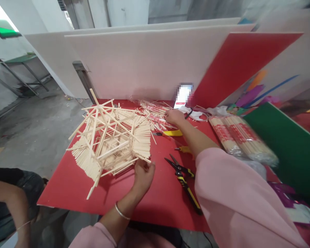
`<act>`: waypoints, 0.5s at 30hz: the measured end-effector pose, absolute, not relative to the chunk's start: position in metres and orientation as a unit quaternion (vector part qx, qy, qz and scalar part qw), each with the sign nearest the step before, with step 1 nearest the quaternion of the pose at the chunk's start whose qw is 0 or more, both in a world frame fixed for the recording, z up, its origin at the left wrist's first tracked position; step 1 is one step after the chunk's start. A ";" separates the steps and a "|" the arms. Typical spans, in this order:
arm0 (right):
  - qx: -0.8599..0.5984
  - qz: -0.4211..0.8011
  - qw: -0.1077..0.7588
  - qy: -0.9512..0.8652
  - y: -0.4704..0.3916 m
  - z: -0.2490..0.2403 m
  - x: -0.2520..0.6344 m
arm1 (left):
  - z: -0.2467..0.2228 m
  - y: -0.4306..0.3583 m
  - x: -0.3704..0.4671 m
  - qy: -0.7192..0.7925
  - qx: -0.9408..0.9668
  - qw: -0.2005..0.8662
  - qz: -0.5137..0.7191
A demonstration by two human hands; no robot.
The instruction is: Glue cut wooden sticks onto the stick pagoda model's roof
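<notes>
A lattice model of pale wooden sticks (pixel 115 148) stands on the red tabletop (pixel 160 193), with fanned rows of sticks around its sides. Close to its front right corner is my left hand (pixel 144 175), fingers curled together near a stick end; what they hold is hidden. My right hand (pixel 175 117) reaches to the back, closed over loose sticks (pixel 155 112) and clear wrapping. Its fingertips are too small to show what is in them. Below my right forearm lie yellow-handled cutters (pixel 172 133) and black-and-yellow pliers (pixel 183 177).
Wrapped bundles of sticks (pixel 240 136) lie at the right, before a green board (pixel 286 148). A lit phone (pixel 183 95) leans at the back against a white panel (pixel 144 65). At the lower left sits another person (pixel 9 203), an arm showing.
</notes>
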State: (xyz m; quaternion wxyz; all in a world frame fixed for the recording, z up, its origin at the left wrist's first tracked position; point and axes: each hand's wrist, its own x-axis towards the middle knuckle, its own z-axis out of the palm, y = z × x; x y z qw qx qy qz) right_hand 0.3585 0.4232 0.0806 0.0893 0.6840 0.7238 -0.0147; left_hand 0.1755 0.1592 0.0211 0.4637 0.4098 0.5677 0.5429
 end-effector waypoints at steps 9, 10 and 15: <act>0.648 -0.008 0.128 0.751 0.430 0.083 0.348 | 0.025 0.156 0.179 0.565 0.409 0.484 0.529; 0.644 -0.010 0.131 0.753 0.429 0.087 0.347 | 0.025 0.157 0.179 0.565 0.408 0.484 0.528; 0.646 -0.009 0.123 0.753 0.406 0.122 0.348 | 0.021 0.159 0.180 0.533 0.396 0.516 0.542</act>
